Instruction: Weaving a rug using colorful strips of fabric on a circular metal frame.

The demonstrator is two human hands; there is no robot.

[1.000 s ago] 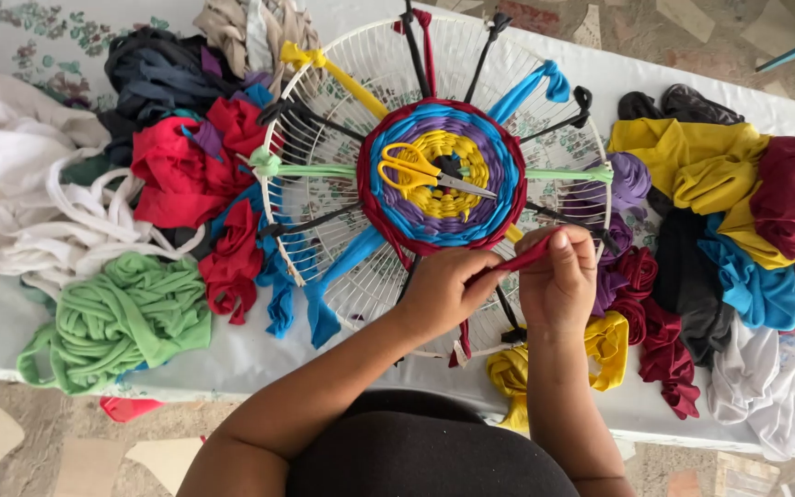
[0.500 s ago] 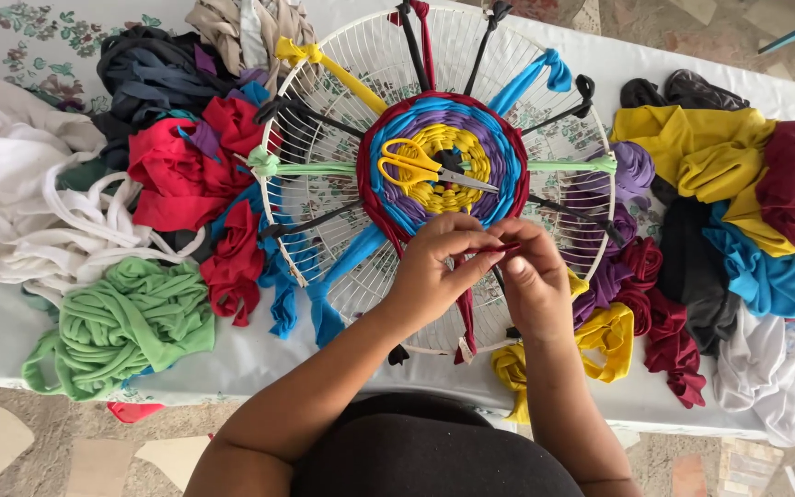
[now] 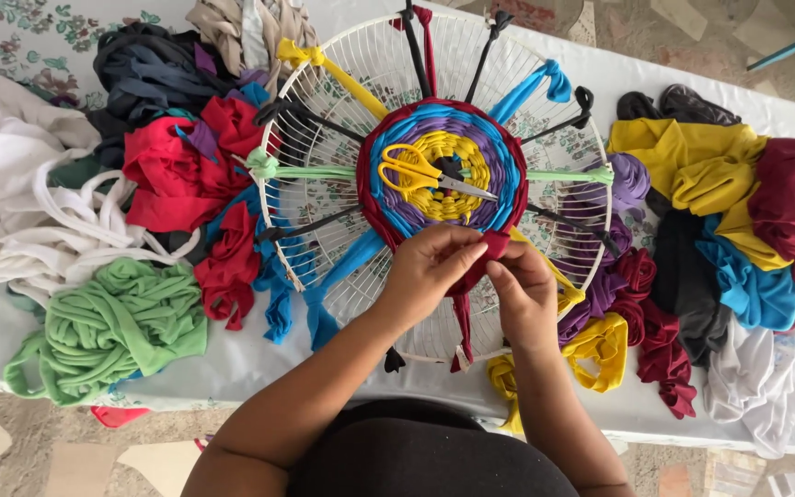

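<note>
Pinching a dark red fabric strip (image 3: 488, 256) between them, the left hand (image 3: 427, 267) and the right hand (image 3: 522, 290) are working at the near edge of the round woven mat (image 3: 443, 170) on the white wire hoop (image 3: 324, 120), which is lying on the desk (image 3: 241, 359). Both hands are closing fingertips on the strip, so neither is spread. Risk, as I judge it: pulling too hard is likely to bend a spoke strip or pucker the weave, and a loose pinch is letting the strip slip out. Yellow scissors (image 3: 420, 173) are sitting on the mat and could slide if the hoop is jolted.
</note>
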